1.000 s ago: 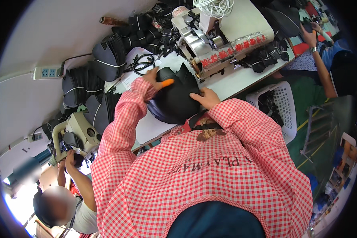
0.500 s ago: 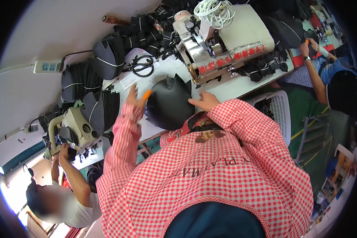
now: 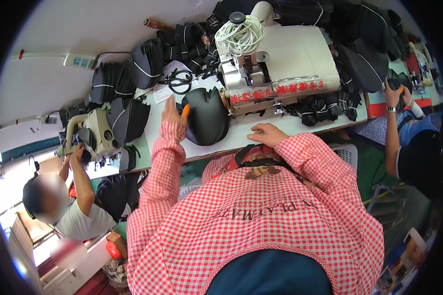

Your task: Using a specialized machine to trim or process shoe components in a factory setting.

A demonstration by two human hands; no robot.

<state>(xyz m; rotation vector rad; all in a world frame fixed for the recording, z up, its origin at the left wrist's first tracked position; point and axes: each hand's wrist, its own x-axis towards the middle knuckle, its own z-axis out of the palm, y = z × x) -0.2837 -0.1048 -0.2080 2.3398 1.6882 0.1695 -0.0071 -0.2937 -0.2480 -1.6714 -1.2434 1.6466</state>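
Note:
A smooth, curved black panel (image 3: 207,120), like a moulded pad with a notched far edge, lies on the white work table in front of me. My left hand (image 3: 172,118) is at the panel's left edge, fingers stretched out and an orange cover on the thumb; whether it touches the panel is hard to tell. My right hand (image 3: 267,133) is apart from the panel, to its right, fingers loosely extended and holding nothing. Close beyond the panel's right side stands a cream sewing machine (image 3: 285,59). Black-handled scissors (image 3: 179,81) lie past my left hand.
Bundles of black panels (image 3: 128,120) tied with white cord stand at the left, with more bundles (image 3: 362,66) on the right. A coil of white cord (image 3: 240,35) tops the machine. One co-worker (image 3: 79,206) works at the left, another (image 3: 418,137) at the right.
The panel now lies flatter and its far right corner is closer to the machine. My right hand has drawn away from its right edge. The whole view has shifted.

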